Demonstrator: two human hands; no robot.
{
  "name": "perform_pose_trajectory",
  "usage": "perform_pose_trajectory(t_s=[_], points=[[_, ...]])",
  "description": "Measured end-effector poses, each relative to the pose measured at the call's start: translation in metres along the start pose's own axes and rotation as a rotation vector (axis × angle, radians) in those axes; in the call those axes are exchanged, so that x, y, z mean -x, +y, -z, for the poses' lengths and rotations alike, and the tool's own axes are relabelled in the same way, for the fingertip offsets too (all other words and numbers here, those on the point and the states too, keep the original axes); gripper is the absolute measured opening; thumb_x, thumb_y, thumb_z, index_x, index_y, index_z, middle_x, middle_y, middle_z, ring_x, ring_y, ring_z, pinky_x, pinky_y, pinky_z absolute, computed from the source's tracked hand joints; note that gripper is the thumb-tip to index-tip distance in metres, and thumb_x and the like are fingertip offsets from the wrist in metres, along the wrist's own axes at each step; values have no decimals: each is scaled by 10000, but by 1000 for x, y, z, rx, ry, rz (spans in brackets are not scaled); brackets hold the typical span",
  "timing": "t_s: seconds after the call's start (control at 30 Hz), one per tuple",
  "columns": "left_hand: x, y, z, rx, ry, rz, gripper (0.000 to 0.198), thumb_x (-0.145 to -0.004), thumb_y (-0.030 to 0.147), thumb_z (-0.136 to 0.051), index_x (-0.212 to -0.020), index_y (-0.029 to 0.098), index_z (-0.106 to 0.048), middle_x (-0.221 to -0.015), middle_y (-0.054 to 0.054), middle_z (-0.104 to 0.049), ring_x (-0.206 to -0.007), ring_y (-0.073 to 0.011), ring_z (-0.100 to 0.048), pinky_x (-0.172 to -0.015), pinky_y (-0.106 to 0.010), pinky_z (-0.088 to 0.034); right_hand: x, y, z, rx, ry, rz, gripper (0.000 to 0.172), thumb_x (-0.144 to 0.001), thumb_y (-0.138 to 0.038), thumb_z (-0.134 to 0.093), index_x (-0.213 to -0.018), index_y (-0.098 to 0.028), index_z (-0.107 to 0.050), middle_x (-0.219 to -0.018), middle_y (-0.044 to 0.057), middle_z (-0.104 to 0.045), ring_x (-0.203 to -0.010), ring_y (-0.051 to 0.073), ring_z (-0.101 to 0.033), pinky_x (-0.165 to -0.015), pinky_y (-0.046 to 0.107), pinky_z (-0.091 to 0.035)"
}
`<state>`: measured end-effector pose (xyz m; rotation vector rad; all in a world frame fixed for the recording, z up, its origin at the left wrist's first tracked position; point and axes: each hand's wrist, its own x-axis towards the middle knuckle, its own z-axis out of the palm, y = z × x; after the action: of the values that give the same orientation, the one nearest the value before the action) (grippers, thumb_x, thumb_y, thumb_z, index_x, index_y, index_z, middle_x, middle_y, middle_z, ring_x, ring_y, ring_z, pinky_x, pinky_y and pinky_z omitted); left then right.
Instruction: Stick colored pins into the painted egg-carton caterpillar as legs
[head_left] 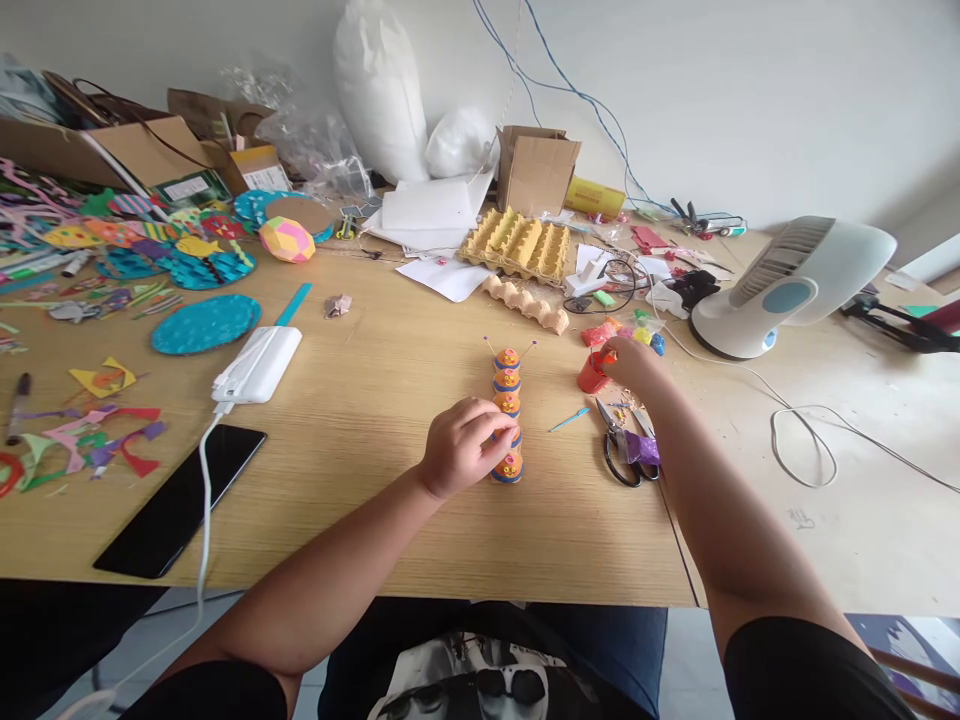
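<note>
A caterpillar made from an egg-carton strip stands on the table, its several orange bumps edged in blue and dotted with small pink and yellow bits. Two pins with round heads rise from its far end like feelers. My left hand is over its nearer bumps, thumb and fingers curled together; whatever is in the pinch is hidden. Farther right, my right hand has its fingers closed at the rim of a small red cup. Something orange-red shows by those fingertips, too small to name.
Black-handled scissors, a purple packet and a blue stick lie near the cup. Behind are egg cartons and coloured clay packets; a white fan stands right. Leftward lie a power bank, phone and paper scraps.
</note>
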<state>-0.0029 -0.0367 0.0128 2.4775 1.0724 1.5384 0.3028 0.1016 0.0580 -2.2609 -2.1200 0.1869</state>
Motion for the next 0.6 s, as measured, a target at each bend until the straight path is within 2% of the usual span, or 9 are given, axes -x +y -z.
perform_pose_trajectory(t_s=[0.17,0.43,0.6], points=[[1,-1,0,-6,15,-13,91,-861,169,-668,-938,217,-678,-868,-34,-721,-789,-162,-654,-736,-291,-537,-11,5,-6,-45,-36,20,267,-754,-342,-681,-987,-242,-765,-1017,82,-716,-822,228,-626,-620,304,-430],[1,-2,0,-2,13,-11,95,-857,158,-670,-934,214,-674,-866,-31,-721,-789,-162,-650,-744,-292,-533,-7,-4,2,-48,-67,25,210,-763,-330,-687,-901,-201,-780,-838,72,-713,-691,191,-594,-577,299,-399],[1,-2,0,1,2,5,76,-871,188,-659,-934,221,-686,-869,-35,-727,-793,-165,-654,-743,-297,-533,5,6,13,-152,43,50,204,-766,-382,-697,-813,-191,-751,-803,51,-664,-661,159,-539,-581,297,-354]])
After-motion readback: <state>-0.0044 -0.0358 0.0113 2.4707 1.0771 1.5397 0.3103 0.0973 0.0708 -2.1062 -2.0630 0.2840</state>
